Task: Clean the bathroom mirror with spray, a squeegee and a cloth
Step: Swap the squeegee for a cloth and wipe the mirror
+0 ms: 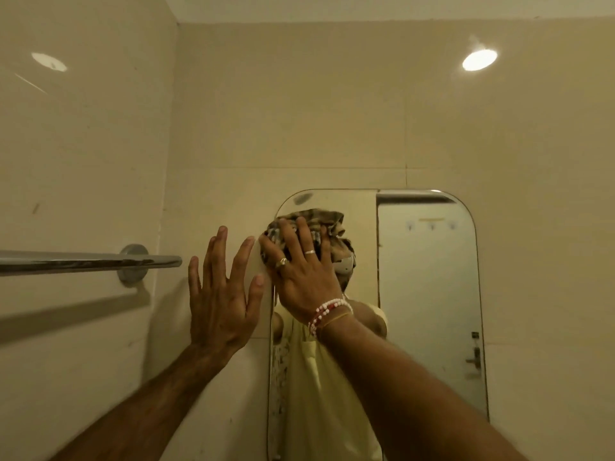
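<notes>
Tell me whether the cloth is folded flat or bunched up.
Bunched up. The cloth shows crumpled folds bulging around the right hand, which presses it against the mirror.

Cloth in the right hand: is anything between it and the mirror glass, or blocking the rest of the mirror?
Nothing visible. The right hand presses the cloth against the mirror near its top left. The left hand is spread beside the mirror's left edge.

It was a home bathroom w/ glossy beige wall tiles (299, 104). A chrome towel bar (83, 261) was fixed to the left wall. A round-cornered mirror (429, 294) reflected a door w/ hooks.
</notes>
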### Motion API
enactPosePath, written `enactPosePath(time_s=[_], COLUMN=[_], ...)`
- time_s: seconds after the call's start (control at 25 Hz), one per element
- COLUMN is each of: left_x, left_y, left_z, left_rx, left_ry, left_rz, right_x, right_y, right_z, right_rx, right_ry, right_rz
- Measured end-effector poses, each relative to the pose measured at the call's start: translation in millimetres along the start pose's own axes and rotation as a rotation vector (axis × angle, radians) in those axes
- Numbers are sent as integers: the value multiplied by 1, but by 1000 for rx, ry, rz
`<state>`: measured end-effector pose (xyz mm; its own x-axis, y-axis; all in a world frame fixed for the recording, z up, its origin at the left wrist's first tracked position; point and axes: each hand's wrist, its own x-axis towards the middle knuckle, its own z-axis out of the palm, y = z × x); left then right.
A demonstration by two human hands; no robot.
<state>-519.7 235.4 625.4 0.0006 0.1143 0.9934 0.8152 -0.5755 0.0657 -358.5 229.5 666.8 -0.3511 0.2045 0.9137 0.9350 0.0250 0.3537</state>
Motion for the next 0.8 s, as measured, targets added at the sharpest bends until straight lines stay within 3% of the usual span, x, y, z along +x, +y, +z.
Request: enactPosePath(time_s=[0.24,0.64,0.8], left_x=[3,0,3], left_y=[12,31,28], left_z=[-9,38,53], left_rx=[-52,93,75], left_ry=[0,3,-3], left_rz=[-1,99,108], right_x=[-14,-55,-60], right_y=[21,154,179], right_z=[-15,-71,-79], right_rx=[-104,-125,-108], right_ry=[-103,7,11], right_rz=[-104,441,532])
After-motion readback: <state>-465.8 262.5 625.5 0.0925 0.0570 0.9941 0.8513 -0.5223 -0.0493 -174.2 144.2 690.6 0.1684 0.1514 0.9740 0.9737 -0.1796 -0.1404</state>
